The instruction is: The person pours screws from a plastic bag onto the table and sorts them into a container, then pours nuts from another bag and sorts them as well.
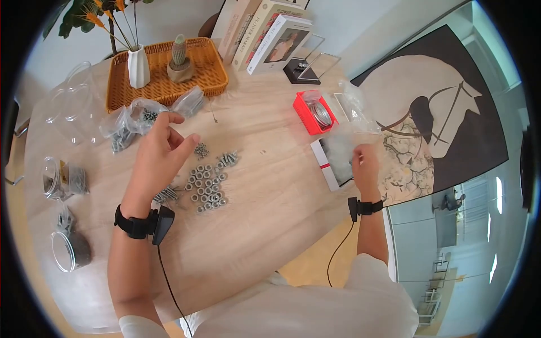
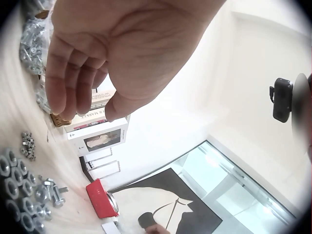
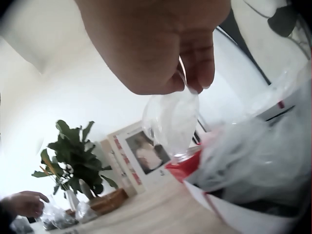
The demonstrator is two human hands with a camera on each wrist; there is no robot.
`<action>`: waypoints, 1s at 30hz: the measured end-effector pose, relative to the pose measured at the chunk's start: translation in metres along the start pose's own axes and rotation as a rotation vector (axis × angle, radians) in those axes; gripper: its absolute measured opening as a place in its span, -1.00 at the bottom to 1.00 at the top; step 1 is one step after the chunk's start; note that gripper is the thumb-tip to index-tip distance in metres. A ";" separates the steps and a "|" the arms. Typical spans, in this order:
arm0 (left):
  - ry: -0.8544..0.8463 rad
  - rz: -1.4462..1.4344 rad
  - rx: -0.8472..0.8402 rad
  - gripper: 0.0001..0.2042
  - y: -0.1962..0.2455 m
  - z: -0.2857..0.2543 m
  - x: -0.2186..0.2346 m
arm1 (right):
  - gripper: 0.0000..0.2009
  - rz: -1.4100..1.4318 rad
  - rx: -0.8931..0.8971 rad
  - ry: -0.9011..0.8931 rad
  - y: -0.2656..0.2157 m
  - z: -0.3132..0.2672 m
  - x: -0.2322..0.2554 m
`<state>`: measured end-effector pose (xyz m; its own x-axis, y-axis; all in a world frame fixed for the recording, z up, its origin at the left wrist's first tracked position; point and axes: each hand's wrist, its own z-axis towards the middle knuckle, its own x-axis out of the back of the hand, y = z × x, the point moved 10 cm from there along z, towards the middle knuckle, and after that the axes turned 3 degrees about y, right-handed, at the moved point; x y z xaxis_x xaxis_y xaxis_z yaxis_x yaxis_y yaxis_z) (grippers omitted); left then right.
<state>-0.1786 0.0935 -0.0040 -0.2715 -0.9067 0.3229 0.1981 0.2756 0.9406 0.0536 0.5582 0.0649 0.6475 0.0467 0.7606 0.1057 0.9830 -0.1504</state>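
Note:
My left hand (image 1: 159, 147) hovers over the table with its fingers loosely bent and nothing in them. It is near several clear bags of screws (image 1: 122, 137). Below it lie loose hex nuts (image 1: 207, 188), a little heap of smaller nuts (image 1: 201, 150) and some bolts (image 1: 228, 159). At the right, my right hand (image 1: 367, 163) pinches a clear plastic bag (image 3: 171, 122) between thumb and fingertips. The bag hangs down beside a white box (image 1: 326, 164) with a red band, which is filled with crumpled clear plastic (image 3: 258, 156).
A red basket (image 1: 307, 117) holding a round metal item stands behind the box. At the back are a wicker tray (image 1: 211, 62) with a vase and cactus, and upright books (image 1: 280, 45). Clear jars (image 1: 66, 250) stand at the left; a horse picture (image 1: 434, 112) leans at the right.

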 end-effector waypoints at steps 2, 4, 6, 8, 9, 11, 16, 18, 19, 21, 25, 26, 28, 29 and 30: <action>-0.001 0.008 -0.014 -0.55 0.000 -0.001 -0.001 | -0.75 -0.044 0.035 -0.119 0.005 -0.017 -0.011; 0.000 0.018 -0.027 -0.55 0.000 -0.001 -0.002 | -0.69 -0.143 0.126 -0.278 -0.002 -0.031 -0.028; -0.010 0.043 -0.014 -0.55 0.000 -0.002 -0.003 | -0.69 -0.156 0.062 -0.207 -0.008 -0.029 -0.018; -0.012 0.051 -0.017 -0.55 -0.003 -0.002 -0.003 | -0.70 -0.170 -0.004 -0.137 -0.017 -0.024 -0.008; -0.016 0.055 -0.019 -0.55 -0.003 -0.002 -0.004 | -0.65 -0.172 -0.018 -0.077 -0.025 -0.019 0.000; -0.016 0.058 -0.023 -0.55 -0.002 -0.002 -0.004 | -0.59 -0.175 -0.035 -0.016 -0.038 -0.015 0.004; -0.018 0.055 -0.010 -0.56 0.001 -0.003 0.000 | -0.49 -0.234 0.251 -0.181 -0.075 -0.021 -0.029; -0.016 0.040 -0.004 -0.56 0.003 -0.005 0.002 | -0.56 -0.116 0.161 -0.144 -0.067 -0.019 -0.034; -0.015 0.040 -0.002 -0.56 0.003 -0.004 0.002 | -0.62 -0.005 0.063 -0.105 -0.058 -0.019 -0.033; -0.017 0.046 -0.009 -0.57 0.003 -0.003 0.001 | -0.61 0.020 0.014 -0.136 -0.062 -0.018 -0.043; -0.024 0.050 -0.020 -0.57 0.002 -0.003 -0.002 | -0.48 -0.010 -0.007 -0.210 -0.071 -0.027 -0.071; -0.020 0.073 -0.023 -0.57 0.002 -0.003 -0.001 | -0.48 -0.015 -0.006 -0.206 -0.072 -0.027 -0.074; -0.017 0.098 -0.023 -0.57 0.002 -0.003 0.000 | -0.47 0.023 -0.026 -0.281 -0.072 -0.030 -0.088; -0.020 0.083 -0.015 -0.57 0.003 -0.004 0.000 | -0.47 0.024 -0.026 -0.281 -0.072 -0.031 -0.089; -0.022 0.068 -0.006 -0.57 0.003 -0.004 0.000 | -0.50 0.032 -0.021 -0.289 -0.073 -0.031 -0.091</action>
<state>-0.1743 0.0929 -0.0019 -0.2781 -0.8784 0.3887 0.2229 0.3346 0.9156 0.0105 0.4768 -0.0131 0.4089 0.1298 0.9033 0.1061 0.9763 -0.1884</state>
